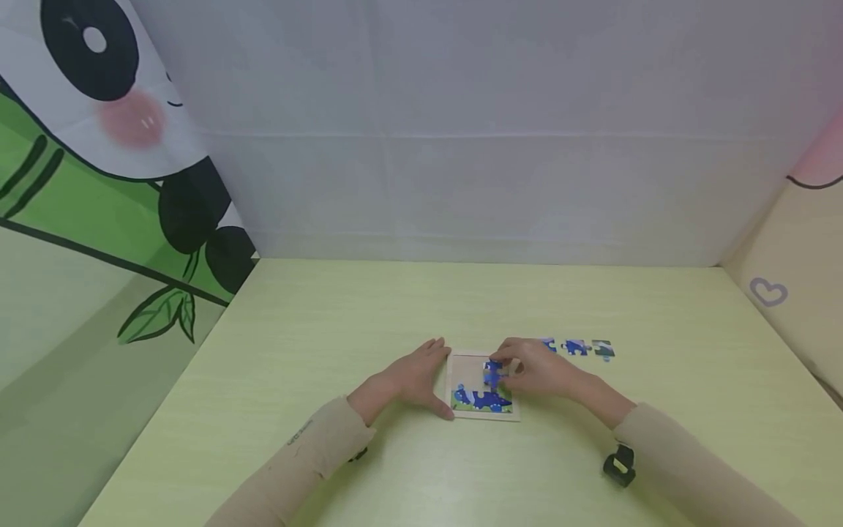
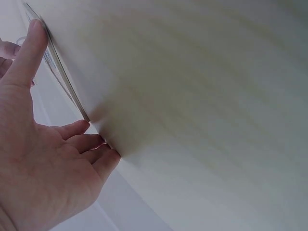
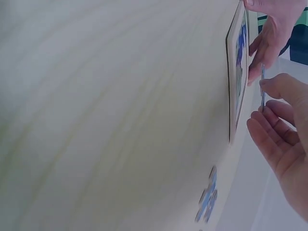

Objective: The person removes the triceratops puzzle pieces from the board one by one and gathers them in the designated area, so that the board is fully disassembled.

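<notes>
A square puzzle tray with a pale rim lies on the table. Along its lower part are joined pieces of a blue dinosaur picture; bare board shows at its upper left. My left hand rests at the tray's left side, fingers and thumb spread, the thumb at the near left corner and the fingertips by the far one. Over the tray's right half, my right hand pinches a blue puzzle piece between thumb and fingers. The right wrist view shows that piece edge-on, held above the tray.
Several loose puzzle pieces lie in a row to the right of the tray, one partly hidden behind my right hand. The pale yellow table meets a whitish cloth backdrop. Printed cartoon panels stand at both sides.
</notes>
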`<state>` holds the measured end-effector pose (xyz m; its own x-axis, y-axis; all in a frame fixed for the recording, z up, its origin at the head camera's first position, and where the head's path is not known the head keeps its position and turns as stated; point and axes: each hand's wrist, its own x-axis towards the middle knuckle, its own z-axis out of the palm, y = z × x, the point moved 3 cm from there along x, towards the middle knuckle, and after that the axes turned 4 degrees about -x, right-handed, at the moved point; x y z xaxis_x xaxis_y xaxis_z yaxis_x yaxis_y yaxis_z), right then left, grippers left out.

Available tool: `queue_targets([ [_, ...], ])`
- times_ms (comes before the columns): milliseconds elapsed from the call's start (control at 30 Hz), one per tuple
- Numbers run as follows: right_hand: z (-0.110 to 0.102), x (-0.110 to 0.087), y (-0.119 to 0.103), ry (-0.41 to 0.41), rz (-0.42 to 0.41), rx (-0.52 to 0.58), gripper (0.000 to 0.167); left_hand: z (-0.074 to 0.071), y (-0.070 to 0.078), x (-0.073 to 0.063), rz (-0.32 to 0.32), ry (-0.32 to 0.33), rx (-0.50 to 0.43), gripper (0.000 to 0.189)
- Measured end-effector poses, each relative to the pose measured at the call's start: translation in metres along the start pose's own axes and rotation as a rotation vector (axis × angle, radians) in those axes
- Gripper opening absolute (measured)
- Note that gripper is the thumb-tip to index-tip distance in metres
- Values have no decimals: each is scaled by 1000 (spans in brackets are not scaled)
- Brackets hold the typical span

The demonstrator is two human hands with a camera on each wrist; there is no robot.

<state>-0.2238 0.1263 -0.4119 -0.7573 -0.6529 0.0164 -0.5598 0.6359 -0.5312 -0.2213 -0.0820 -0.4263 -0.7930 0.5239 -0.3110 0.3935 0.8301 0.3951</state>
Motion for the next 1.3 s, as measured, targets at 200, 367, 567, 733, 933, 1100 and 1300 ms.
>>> queue_targets([
  [200,-8,-16,13,38,-29,-28,30,0,0,1,2,1,10,111],
  [367,-15,-33,23,80,0,-117,31,1,-1,2,1,1,7,112],
  [567,-23,-52,37,94,34,-162,33,4,-5,4,-8,3,20,113],
  [733,-31,-67,52,117,66,-154,31,4,-5,4,-1,5,11,113],
  [933,-36,-83,68,140,90,-152,29,3,-3,2,3,9,2,112],
  [1100,-37,-90,76,142,81,-153,28,2,-2,1,8,15,0,112],
  [1300,-36,-92,78,149,85,-192,26,1,-2,0,17,22,-20,112],
])
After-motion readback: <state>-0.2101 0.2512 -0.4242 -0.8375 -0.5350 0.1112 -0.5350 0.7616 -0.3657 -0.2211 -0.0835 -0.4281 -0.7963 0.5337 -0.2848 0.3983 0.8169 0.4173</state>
